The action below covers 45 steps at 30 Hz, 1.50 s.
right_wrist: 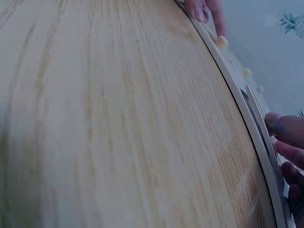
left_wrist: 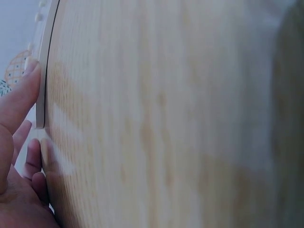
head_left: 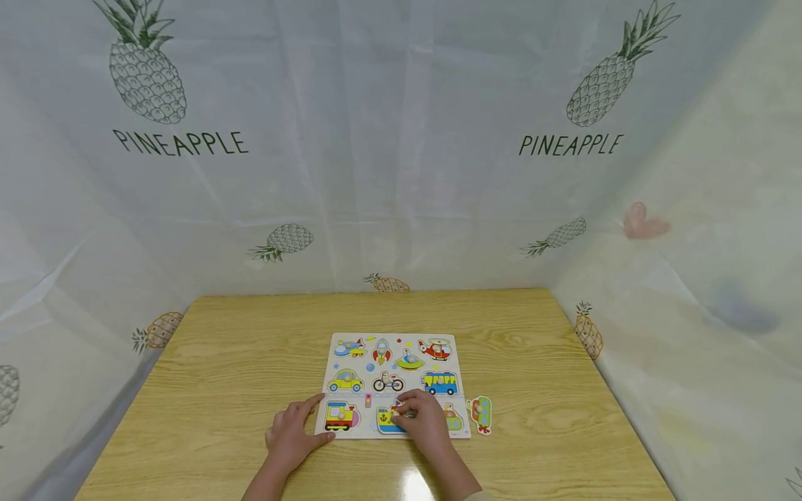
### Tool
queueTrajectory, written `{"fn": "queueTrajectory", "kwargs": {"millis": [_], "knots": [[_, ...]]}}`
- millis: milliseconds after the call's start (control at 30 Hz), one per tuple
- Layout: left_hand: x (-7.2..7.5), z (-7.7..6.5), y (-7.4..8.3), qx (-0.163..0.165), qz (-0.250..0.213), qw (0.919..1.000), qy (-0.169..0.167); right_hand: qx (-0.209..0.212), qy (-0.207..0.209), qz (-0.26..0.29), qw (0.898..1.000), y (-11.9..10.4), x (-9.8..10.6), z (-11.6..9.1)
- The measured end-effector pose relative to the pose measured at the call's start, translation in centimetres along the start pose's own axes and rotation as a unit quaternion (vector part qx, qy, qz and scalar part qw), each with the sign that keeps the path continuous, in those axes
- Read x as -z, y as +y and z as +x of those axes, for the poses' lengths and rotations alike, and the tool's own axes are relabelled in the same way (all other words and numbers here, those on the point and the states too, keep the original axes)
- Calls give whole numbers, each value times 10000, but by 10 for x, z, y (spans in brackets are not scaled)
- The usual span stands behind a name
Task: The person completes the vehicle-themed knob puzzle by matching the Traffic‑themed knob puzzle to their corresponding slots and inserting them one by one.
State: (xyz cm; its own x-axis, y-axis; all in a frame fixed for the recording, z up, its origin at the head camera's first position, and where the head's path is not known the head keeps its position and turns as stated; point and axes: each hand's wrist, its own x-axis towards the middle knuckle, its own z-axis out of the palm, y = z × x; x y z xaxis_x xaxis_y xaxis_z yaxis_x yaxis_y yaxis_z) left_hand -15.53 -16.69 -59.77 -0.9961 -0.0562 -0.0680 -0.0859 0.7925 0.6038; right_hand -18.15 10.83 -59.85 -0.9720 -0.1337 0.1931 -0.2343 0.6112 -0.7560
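A wooden peg puzzle board (head_left: 361,398) with vehicle pictures lies flat on the table. My right hand (head_left: 426,421) pinches the knob of a blue and yellow ship puzzle piece (head_left: 384,420) at the board's lower middle. In the right wrist view the piece's edge (right_wrist: 256,111) stands tilted over the board, thumb and fingers close behind it. My left hand (head_left: 291,433) rests at the board's lower left corner, the thumb on the front edge and the index finger at the left side. The left wrist view shows that thumb (left_wrist: 26,90) lying straight against the board's edge.
A green submarine piece (head_left: 481,415) lies on the table (head_left: 532,362) at the board's right edge. Other knobbed pieces sit on the board, among them a train (head_left: 340,415), a car (head_left: 345,380) and a bus (head_left: 441,383). A pineapple-print curtain (head_left: 376,174) hangs behind the table.
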Motion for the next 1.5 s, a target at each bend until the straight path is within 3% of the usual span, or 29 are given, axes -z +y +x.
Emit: {"fn": "queueTrajectory", "kwargs": {"millis": [567, 1033, 1333, 1500], "knots": [[1, 1, 2, -46, 43, 10000, -2, 180, 206, -113, 9996, 2, -1, -1], [1, 2, 2, -74, 45, 10000, -1, 136, 102, -182, 9997, 1, -1, 1], [0, 1, 0, -38, 46, 10000, 13, 353, 21, -464, 9983, -2, 1, 0], [0, 1, -1, -30, 101, 9999, -24, -1, -144, -33, 9999, -1, 12, 1]]}}
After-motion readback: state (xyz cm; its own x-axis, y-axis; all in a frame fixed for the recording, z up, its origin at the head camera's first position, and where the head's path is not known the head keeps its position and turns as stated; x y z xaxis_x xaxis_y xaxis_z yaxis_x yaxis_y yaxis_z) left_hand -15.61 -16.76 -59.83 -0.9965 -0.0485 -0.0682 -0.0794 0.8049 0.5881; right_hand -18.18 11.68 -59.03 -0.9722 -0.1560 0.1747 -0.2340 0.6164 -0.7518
